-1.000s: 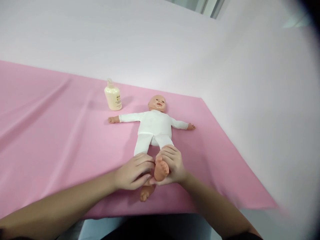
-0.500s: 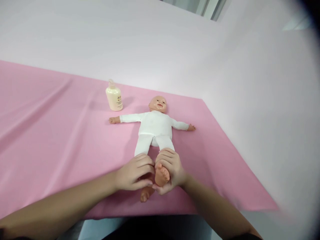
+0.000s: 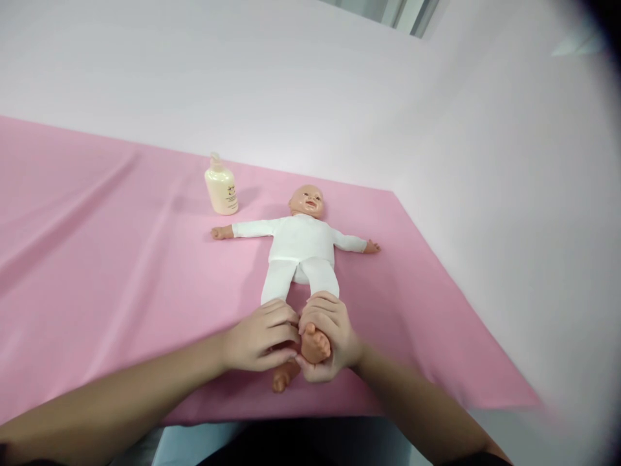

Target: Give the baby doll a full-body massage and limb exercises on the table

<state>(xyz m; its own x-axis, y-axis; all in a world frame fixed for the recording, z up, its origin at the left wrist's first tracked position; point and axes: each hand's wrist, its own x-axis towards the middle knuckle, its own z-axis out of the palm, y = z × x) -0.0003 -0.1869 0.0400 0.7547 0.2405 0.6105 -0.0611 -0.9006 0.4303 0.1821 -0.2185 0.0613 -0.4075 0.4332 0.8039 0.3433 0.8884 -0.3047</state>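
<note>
A baby doll (image 3: pixel 301 236) in a white cloth body lies on its back, arms spread, its feet toward me. My right hand (image 3: pixel 334 333) is wrapped round the lower leg on the right, just behind the raised foot (image 3: pixel 315 344), whose sole and toes face me. My left hand (image 3: pixel 264 336) is closed with curled fingers over the doll's other lower leg, its fingertips close to the held foot. Below its thumb the second foot (image 3: pixel 285 377) pokes out, low over the cloth. The left fingertips are partly hidden, so their exact contact is unclear.
A cream pump bottle (image 3: pixel 222 189) stands upright left of the doll's head. Pink cloth (image 3: pixel 121 259) with a few creases covers the table, whose near edge runs just in front of my body. White walls (image 3: pixel 218 71) rise behind and to the right.
My right hand has shifted slightly down along the doll's leg, and the held foot has tilted a little. The left hand, doll's body and bottle stay almost where they were.
</note>
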